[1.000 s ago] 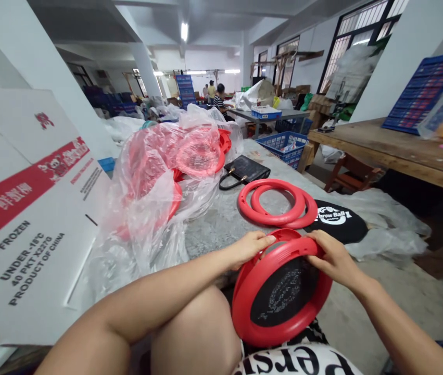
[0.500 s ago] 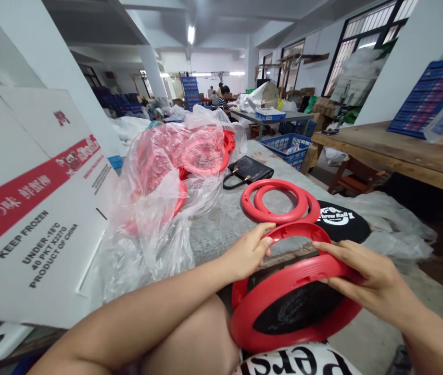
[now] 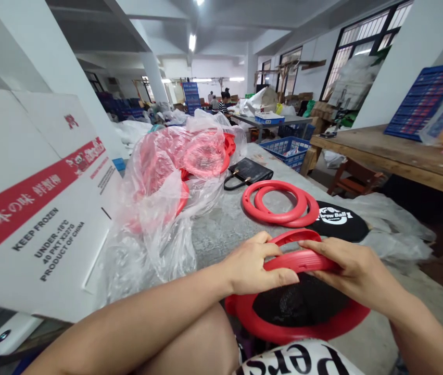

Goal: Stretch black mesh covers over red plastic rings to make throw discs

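Over my lap I hold a red plastic ring [image 3: 303, 261] with a black fabric disc [image 3: 303, 299] inside it, faint print on the disc. My left hand [image 3: 258, 266] is closed on the ring's upper left rim, thumb across the near face. At the upper right, my right hand [image 3: 348, 265] pinches the same rim between thumb and fingers. A second red ring [image 3: 293, 235] shows just behind, partly covered by the first and by my fingers. Beyond it, two overlapping red rings [image 3: 250, 200] lie flat on the table, beside a black disc [image 3: 340, 221] printed "Throw Ball".
Clear plastic bags with red rings [image 3: 205, 153] cover the grey table [image 3: 219, 229] at left. A black handbag [image 3: 252, 171] rests behind the loose rings. At far left stands a white carton [image 3: 65, 208]. A blue crate [image 3: 289, 148] and wooden table [image 3: 362, 140] are at right.
My left hand has shifted from the rear ring onto the near ring's upper rim. The near ring's top has tipped, and my right hand has moved slightly left with it.
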Tool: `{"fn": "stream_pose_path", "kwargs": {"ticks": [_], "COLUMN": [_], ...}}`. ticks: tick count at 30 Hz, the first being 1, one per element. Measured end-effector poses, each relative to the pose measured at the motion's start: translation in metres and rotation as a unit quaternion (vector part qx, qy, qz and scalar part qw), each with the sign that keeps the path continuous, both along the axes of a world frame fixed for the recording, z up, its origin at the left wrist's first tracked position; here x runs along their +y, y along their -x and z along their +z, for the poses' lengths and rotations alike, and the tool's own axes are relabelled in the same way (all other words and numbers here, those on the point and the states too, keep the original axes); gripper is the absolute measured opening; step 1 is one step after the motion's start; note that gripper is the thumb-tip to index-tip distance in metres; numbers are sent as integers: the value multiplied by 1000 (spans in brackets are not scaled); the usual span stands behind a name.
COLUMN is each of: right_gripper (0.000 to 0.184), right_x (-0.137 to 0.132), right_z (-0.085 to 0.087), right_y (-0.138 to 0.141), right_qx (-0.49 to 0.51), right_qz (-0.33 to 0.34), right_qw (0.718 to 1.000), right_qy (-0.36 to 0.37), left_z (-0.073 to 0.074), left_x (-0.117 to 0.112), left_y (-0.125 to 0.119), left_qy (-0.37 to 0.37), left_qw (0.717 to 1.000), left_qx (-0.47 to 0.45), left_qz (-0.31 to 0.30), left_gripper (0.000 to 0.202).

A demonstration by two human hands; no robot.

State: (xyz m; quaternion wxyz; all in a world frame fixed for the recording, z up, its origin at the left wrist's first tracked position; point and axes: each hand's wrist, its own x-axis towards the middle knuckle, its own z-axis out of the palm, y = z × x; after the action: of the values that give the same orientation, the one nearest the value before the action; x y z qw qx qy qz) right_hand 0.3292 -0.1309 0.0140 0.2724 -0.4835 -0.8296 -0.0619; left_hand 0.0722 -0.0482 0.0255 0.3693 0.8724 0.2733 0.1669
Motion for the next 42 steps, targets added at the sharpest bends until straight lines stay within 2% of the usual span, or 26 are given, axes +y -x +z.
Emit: {"fn": "stream_pose_path", "kwargs": {"ticks": [3, 7, 11, 15, 18, 22, 27, 31, 34, 36, 39, 42], "right_gripper": [42, 53, 48, 34, 19, 11, 14, 13, 14, 18, 23, 30], "right_x": [4, 6, 5, 0, -3, -3, -5, -10, -13, -14, -17, -18], "right_z": [4, 4, -5, -17, -21, -14, -5, -5, -5, -6, -9, -18], "right_y": [6, -6, -33, -49, -47, -46, -57, -65, -65, -64, -60, -57], "right_qx": [13, 63, 170, 238, 285, 286, 238, 213, 199, 194, 193, 196], "right_qz": [-14, -39, -46, -49, 21, 123, 188, 203, 186, 149, 61, -38], "right_qw": [1000, 997, 982, 968, 958, 950, 952, 954, 961, 969, 979, 978], "right_qy": [3, 32, 65, 57, 32, -15, -47, -65, -54, -35, -32, -66], "left_z": [-3, -5, -4, -1, 1, 2, 1, -1, -3, -5, -7, -7], "left_x": [-1, -1, -5, -13, -17, -19, -29, -35, -33, -30, -28, -27], "left_y": [-3, -2, 4, 11, 17, 21, 20, 21, 22, 23, 21, 19], "left_qy": [13, 32, 21, -55, -135, -209, -282, -284, -254, -231, -200, -181], "left_qw": [1000, 999, 998, 995, 987, 971, 949, 948, 958, 964, 971, 975], "left_qx": [20, -22, -45, -71, -87, -113, -129, -133, -122, -121, -122, -109], "left_qz": [8, 13, 28, 34, -2, -32, -46, -45, -52, -53, -54, -62], "left_gripper": [46, 38, 36, 29, 29, 50, 62, 71, 72, 71, 69, 73]}}
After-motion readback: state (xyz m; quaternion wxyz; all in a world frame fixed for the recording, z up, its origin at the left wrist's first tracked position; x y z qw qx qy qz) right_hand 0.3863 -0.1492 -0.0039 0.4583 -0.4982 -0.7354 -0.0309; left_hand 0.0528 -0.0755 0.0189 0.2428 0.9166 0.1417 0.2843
